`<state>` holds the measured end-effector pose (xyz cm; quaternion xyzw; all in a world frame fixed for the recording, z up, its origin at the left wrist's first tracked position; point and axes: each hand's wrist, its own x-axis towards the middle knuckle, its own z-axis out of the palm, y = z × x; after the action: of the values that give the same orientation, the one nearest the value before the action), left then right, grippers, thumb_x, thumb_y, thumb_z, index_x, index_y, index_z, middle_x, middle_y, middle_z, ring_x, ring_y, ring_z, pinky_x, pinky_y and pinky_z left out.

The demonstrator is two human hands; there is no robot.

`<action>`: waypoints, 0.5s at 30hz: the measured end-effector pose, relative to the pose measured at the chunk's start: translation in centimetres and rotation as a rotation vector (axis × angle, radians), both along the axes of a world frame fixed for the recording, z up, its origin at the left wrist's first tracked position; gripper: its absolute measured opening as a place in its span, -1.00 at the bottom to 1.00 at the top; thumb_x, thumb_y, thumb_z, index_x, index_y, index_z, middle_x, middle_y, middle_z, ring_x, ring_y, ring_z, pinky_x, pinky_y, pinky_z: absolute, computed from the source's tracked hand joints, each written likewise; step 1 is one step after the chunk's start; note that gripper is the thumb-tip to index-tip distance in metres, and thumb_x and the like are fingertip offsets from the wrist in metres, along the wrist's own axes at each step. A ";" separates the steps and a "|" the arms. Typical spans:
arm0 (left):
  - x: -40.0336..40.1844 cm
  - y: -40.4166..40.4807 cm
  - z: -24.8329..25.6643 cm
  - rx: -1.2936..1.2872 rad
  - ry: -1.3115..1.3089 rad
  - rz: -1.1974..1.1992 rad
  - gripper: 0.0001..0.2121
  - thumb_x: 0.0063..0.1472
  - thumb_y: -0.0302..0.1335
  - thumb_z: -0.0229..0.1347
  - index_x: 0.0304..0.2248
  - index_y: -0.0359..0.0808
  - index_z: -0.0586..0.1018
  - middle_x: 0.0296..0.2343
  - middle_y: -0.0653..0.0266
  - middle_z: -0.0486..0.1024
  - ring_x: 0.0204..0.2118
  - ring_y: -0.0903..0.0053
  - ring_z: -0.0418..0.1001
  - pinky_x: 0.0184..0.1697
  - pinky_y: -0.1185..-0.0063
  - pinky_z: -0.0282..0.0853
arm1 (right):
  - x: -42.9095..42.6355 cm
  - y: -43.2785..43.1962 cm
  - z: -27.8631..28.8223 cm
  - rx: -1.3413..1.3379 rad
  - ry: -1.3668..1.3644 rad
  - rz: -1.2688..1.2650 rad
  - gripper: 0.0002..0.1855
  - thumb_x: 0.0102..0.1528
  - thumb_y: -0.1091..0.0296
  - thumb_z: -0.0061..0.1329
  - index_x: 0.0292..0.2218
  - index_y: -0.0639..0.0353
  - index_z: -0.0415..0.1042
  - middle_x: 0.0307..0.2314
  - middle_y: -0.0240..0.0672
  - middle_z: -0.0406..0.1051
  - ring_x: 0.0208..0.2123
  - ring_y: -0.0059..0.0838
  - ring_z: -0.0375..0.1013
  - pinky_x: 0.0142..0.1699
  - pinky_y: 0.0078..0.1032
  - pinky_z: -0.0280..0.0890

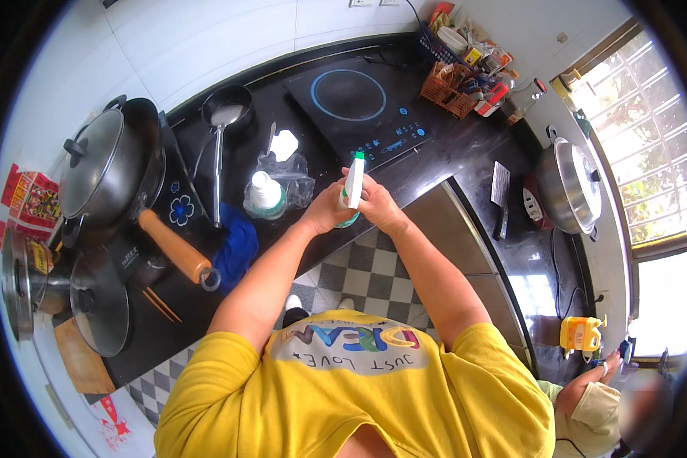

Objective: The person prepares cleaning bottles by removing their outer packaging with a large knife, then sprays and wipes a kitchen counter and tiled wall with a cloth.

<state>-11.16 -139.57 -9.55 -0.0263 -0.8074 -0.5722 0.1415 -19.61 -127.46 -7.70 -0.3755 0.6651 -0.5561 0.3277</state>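
Note:
My left hand (323, 207) and my right hand (382, 207) are together at the counter's front edge. Between them they grip a spray bottle (353, 184) with a white trigger head and a green nozzle tip. Most of its body is hidden by my fingers. To the left of my hands stands a second bottle (265, 196), with a white neck and a green label, on crumpled clear plastic (299, 184). Just behind that lie a white piece (284, 145), its kind unclear, and a small knife (272, 136).
An induction hob (349, 94) is set ahead. A lidded wok (100, 163) with a wooden handle (174, 246), a small pan (237, 94) and a blue cloth (236, 243) are left. Rightward are a cleaver (500, 192), a steel pot (567, 183) and another person (589, 406).

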 end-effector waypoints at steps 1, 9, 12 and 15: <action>0.0 0.2 -0.3 -0.043 -0.014 0.042 -0.65 -0.15 -0.31 0.07 -0.32 -0.26 0.40 -0.34 0.14 0.38 -0.21 0.25 0.29 -0.14 0.45 0.19 | 0.4 -0.2 -0.4 -0.046 0.027 -0.086 -0.47 -0.14 0.34 0.00 -0.10 0.19 0.20 -0.13 -0.30 0.17 -0.07 -0.44 0.15 0.03 -0.48 0.03; -0.6 2.5 -4.5 -0.423 0.068 0.422 -0.70 -0.06 -0.40 0.03 -0.28 -0.27 0.33 -0.36 0.14 0.35 -0.25 0.26 0.30 -0.20 0.45 0.24 | 3.0 -0.9 -2.2 -0.083 0.402 -0.483 -0.64 -0.15 0.36 -0.01 -0.25 0.20 0.32 -0.25 -0.23 0.25 -0.20 -0.30 0.26 -0.11 -0.50 0.16; -0.9 3.2 -5.7 -0.527 0.040 0.527 -0.75 -0.05 -0.45 0.01 -0.31 -0.26 0.32 -0.36 0.20 0.33 -0.24 0.32 0.29 -0.19 0.49 0.21 | 3.0 -1.1 -2.9 -0.090 0.420 -0.502 -0.63 -0.18 0.36 -0.01 -0.26 0.21 0.31 -0.27 -0.19 0.26 -0.20 -0.26 0.26 -0.11 -0.47 0.17; -1.5 3.6 -6.8 -0.599 -0.043 0.607 -0.79 -0.04 -0.42 0.01 -0.35 -0.25 0.33 -0.38 0.19 0.36 -0.28 0.28 0.33 -0.26 0.45 0.28 | 3.4 -1.4 -2.7 -0.089 0.325 -0.537 -0.63 -0.21 0.38 -0.02 -0.29 0.24 0.28 -0.30 -0.12 0.29 -0.21 -0.17 0.26 -0.12 -0.43 0.17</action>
<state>-12.67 -135.99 -16.32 0.1843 -0.9119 -0.2451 0.2728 -16.21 -128.88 -10.40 -0.2845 0.7590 -0.5842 0.0420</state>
